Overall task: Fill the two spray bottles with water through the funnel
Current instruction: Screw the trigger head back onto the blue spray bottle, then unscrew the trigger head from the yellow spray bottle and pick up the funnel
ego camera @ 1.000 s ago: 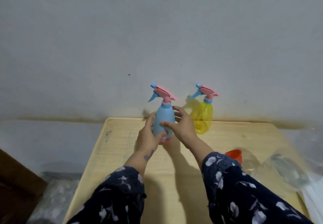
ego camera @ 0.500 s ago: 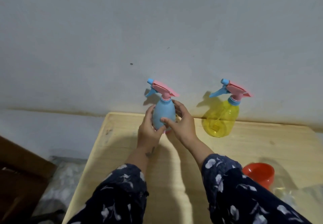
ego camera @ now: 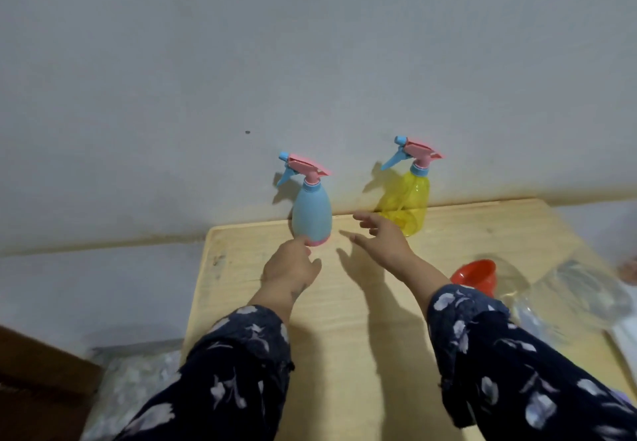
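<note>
A blue spray bottle [ego camera: 312, 213] with a pink trigger head stands upright near the table's far edge. To its right stands a yellow spray bottle [ego camera: 412, 204], also capped with a pink and blue head. My left hand [ego camera: 291, 266] is just below the blue bottle, one fingertip at its pink base, holding nothing. My right hand [ego camera: 382, 237] hovers between the two bottles, fingers spread, empty. A red funnel [ego camera: 474, 275] lies on the table to the right, partly behind my right sleeve.
The pale wooden table [ego camera: 344, 337] backs onto a grey wall. A clear plastic container [ego camera: 579, 296] sits at the right edge, blurred. A brown box [ego camera: 38, 389] and crumpled plastic lie on the floor to the left.
Both hands have let go of the blue bottle, which now stands alone near the table's far edge. My right hand has drawn off to the right, and the left has dropped to the base.
</note>
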The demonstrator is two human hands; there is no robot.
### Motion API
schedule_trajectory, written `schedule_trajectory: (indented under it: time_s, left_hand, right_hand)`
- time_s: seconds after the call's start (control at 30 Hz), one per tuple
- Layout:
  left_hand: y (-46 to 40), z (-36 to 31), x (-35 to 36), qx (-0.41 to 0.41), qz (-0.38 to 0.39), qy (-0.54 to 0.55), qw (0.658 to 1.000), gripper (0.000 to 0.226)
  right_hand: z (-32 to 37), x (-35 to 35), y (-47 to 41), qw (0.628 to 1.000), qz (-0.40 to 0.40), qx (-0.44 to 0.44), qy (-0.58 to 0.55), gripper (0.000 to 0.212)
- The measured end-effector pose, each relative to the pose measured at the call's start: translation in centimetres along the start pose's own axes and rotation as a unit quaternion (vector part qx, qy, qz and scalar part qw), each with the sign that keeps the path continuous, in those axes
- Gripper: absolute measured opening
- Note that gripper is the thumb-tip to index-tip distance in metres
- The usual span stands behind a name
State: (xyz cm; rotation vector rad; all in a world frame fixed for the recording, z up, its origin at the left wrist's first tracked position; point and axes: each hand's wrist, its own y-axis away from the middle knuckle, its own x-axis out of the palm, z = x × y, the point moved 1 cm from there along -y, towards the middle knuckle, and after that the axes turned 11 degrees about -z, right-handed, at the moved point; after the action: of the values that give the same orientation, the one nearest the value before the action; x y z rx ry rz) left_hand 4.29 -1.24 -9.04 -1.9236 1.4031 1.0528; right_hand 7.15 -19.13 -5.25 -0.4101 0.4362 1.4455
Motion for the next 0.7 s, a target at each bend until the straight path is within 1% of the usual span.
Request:
schedule_trajectory:
  time_s: [0.1, 0.17, 0.23, 0.33, 0.4, 0.5, 0.63, 0.7]
  left_hand:
    - [0.0, -2.4, 0.8, 0.029, 0.049, 0.006, 0.998, 0.028]
    - [-0.3, -4.6, 1.7, 0.057, 0.068, 0.025, 0.996, 0.03]
    - [-0.9, -7.2, 2.6, 0.087, 0.067, 0.049, 0.993, 0.043]
    - [-1.6, -10.7, 4.1, 0.108, 0.057, 0.1, 0.987, 0.065]
    - [-2.0, -12.5, 5.3, 0.108, 0.047, 0.125, 0.985, 0.075]
    - [-2.7, -14.4, 7.2, 0.093, 0.015, 0.152, 0.984, 0.078]
    - [-3.3, -15.7, 9.4, 0.069, 0.005, 0.202, 0.977, 0.072]
    - [-3.3, -15.8, 10.1, 0.063, -0.004, 0.202, 0.977, 0.078]
  right_hand:
    - [-1.1, -3.0, 0.5, 0.999, -0.042, 0.029, 0.019, 0.042]
    - [-1.8, -5.2, 0.2, 0.995, -0.088, 0.034, 0.037, 0.039]
    - [-2.2, -7.1, -0.6, 0.988, -0.141, 0.035, 0.045, 0.036]
    - [-2.4, -8.8, -2.6, 0.98, -0.198, 0.025, 0.017, 0.04]
    - [-2.3, -9.2, -4.2, 0.977, -0.21, 0.011, -0.018, 0.044]
    - [-2.0, -8.8, -6.2, 0.972, -0.216, -0.009, -0.093, 0.045]
    - [-2.4, -7.7, -8.0, 0.957, -0.236, -0.034, -0.164, 0.036]
    - [-2.6, -7.3, -8.5, 0.95, -0.249, -0.041, -0.185, 0.03]
